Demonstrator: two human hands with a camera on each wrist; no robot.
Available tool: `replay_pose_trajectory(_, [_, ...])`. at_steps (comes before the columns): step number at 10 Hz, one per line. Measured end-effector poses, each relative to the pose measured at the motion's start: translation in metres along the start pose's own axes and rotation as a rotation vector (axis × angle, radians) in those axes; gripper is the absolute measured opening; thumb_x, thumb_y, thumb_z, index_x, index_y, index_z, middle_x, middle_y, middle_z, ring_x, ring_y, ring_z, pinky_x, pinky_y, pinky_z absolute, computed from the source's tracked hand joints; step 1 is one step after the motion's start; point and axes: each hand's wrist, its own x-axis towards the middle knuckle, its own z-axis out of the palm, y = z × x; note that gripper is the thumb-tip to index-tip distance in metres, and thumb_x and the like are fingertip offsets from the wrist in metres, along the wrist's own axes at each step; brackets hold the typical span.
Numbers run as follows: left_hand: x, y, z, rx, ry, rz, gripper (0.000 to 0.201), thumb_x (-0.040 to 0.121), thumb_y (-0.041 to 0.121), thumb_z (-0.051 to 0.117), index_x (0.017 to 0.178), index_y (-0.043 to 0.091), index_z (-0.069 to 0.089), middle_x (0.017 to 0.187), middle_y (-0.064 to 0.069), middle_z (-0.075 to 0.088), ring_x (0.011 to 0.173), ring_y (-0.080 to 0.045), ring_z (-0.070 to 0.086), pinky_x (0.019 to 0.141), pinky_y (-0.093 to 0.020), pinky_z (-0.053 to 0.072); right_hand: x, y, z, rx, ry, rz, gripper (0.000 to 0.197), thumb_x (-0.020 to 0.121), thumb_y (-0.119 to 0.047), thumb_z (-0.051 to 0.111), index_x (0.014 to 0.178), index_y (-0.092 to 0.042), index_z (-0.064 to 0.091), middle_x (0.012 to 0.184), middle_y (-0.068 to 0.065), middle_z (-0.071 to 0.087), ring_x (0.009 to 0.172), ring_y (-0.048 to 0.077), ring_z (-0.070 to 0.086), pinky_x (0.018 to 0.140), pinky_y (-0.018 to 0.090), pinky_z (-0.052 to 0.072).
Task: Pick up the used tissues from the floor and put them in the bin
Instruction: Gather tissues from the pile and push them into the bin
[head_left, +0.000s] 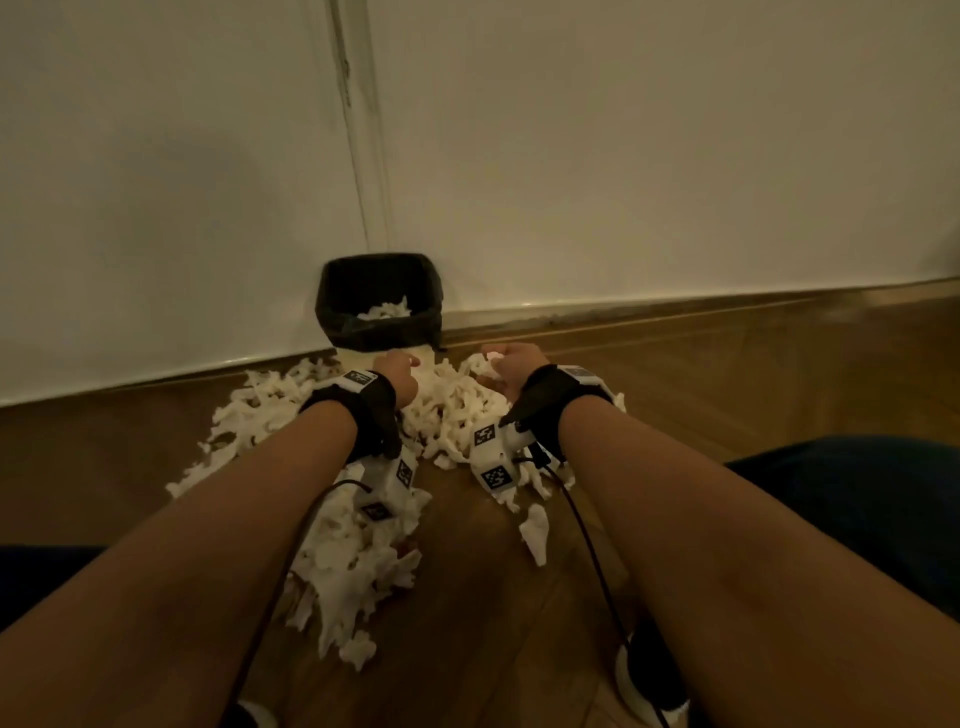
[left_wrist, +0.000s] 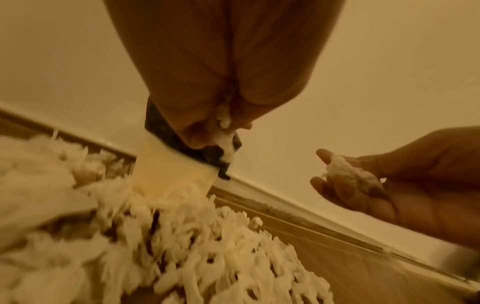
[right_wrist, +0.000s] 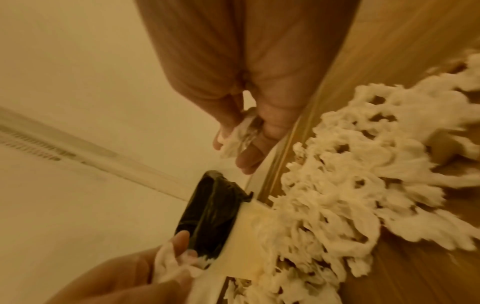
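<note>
Crumpled white used tissues (head_left: 447, 410) are lying in a wide heap on the brown wooden floor (head_left: 727, 395), spreading from the foot of the small cream bin with a black plastic liner (head_left: 379, 301) at 12 o'clock down toward 6 o'clock, with a few already sitting inside. Both forearms are reaching forward over the heap, the left hand (head_left: 400, 374) clenching a small wad at the bin's base and the right hand (head_left: 511, 371) curling its fingers round another at 1 o'clock. By the look of it the carry step is under way; next, each handful is needing a lift over the rim and a release.
</note>
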Motion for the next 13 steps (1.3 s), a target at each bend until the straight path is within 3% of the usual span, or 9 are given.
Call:
replay_pose_trajectory(2, [-0.008, 0.005, -0.062, -0.145, 0.086, 0.037, 0.031, 0.097, 0.006, 0.038, 0.121, -0.009, 0.05, 0.118, -0.025, 0.06, 0.107, -0.037, 0.06, 0.091, -0.043, 0.048, -0.006, -0.054, 0.026, -0.05, 0.002, -0.108, 0.049, 0.082, 0.004, 0.065, 0.127, -0.006, 0.048, 0.114, 0.023, 0.056, 0.087, 0.034, 0.063, 0.082, 0.048, 0.055])
replay_pose_trajectory(3, [-0.009, 0.004, -0.086, -0.207, 0.139, 0.034, 0.026, 0.096, 0.009, 0.044, 0.116, -0.006, 0.051, 0.121, -0.025, 0.058, 0.101, -0.038, 0.06, 0.088, -0.036, 0.052, -0.006, -0.073, 0.032, -0.238, 0.04, -0.199, 0.035, 0.078, -0.01, 0.073, 0.11, -0.009, 0.061, 0.09, 0.008, 0.066, 0.076, 0.024, 0.067, 0.071, 0.037, 0.059])
replay_pose_trajectory(4, [-0.003, 0.004, -0.098, -0.381, 0.211, 0.03, 0.031, 0.098, 0.013, 0.039, 0.125, -0.001, 0.034, 0.124, -0.023, 0.051, 0.068, -0.028, 0.057, 0.045, -0.021, 0.05, -0.003, -0.096, 0.035, -0.348, 0.046, -0.253, 0.012, 0.077, -0.013, 0.075, 0.078, -0.017, 0.063, 0.073, -0.001, 0.065, 0.064, 0.012, 0.066, 0.06, 0.025, 0.057])
replay_pose_trajectory(5, [0.006, 0.002, -0.104, -0.481, 0.276, 0.007, 0.021, 0.098, 0.017, 0.04, 0.113, 0.006, 0.031, 0.123, -0.023, 0.052, 0.066, -0.025, 0.055, 0.046, -0.026, 0.046, 0.007, -0.107, 0.036, -0.392, 0.076, -0.271, 0.013, 0.078, -0.013, 0.074, 0.073, -0.02, 0.065, 0.066, -0.006, 0.064, 0.058, 0.004, 0.064, 0.053, 0.017, 0.053])
replay_pose_trajectory(6, [0.02, -0.005, -0.105, -0.368, 0.281, 0.053, 0.032, 0.096, 0.022, 0.046, 0.117, -0.001, 0.05, 0.108, -0.021, 0.063, 0.083, -0.032, 0.062, 0.067, -0.032, 0.047, 0.023, -0.1, 0.04, -0.36, 0.079, -0.233, 0.016, 0.078, -0.011, 0.073, 0.094, -0.011, 0.069, 0.072, -0.004, 0.065, 0.07, 0.012, 0.066, 0.064, 0.024, 0.057])
replay_pose_trajectory(7, [0.034, -0.012, -0.104, -0.308, 0.324, 0.095, 0.024, 0.09, 0.023, 0.058, 0.107, 0.007, 0.064, 0.09, -0.005, 0.062, 0.087, -0.026, 0.061, 0.07, -0.028, 0.042, 0.043, -0.083, 0.051, -0.334, 0.034, -0.183, 0.027, 0.078, -0.01, 0.072, 0.104, -0.007, 0.067, 0.086, 0.006, 0.068, 0.079, 0.02, 0.066, 0.074, 0.033, 0.058])
replay_pose_trajectory(10, [0.098, -0.029, -0.091, -0.255, 0.365, 0.014, 0.032, 0.084, 0.033, 0.066, 0.11, 0.015, 0.064, 0.108, -0.005, 0.067, 0.097, -0.021, 0.061, 0.077, -0.027, 0.044, 0.103, -0.053, 0.078, -0.274, 0.027, -0.119, 0.03, 0.087, -0.008, 0.059, 0.117, -0.006, 0.061, 0.077, -0.002, 0.057, 0.066, 0.011, 0.058, 0.06, 0.024, 0.054])
replay_pose_trajectory(11, [0.118, -0.026, -0.089, -0.257, 0.371, 0.009, 0.035, 0.085, 0.032, 0.065, 0.114, 0.014, 0.062, 0.113, -0.005, 0.065, 0.103, -0.023, 0.06, 0.083, -0.028, 0.045, 0.121, -0.054, 0.088, -0.207, 0.027, -0.171, 0.034, 0.088, -0.008, 0.058, 0.121, -0.003, 0.058, 0.086, 0.002, 0.058, 0.079, 0.016, 0.059, 0.08, 0.03, 0.056])
replay_pose_trajectory(13, [0.139, -0.026, -0.08, -0.435, 0.353, -0.031, 0.055, 0.089, 0.03, 0.059, 0.137, 0.013, 0.04, 0.122, -0.006, 0.06, 0.113, -0.024, 0.057, 0.101, -0.036, 0.044, 0.132, -0.051, 0.1, -0.014, -0.059, -0.132, 0.038, 0.093, -0.009, 0.051, 0.131, -0.004, 0.047, 0.094, 0.005, 0.054, 0.073, 0.013, 0.056, 0.075, 0.028, 0.052])
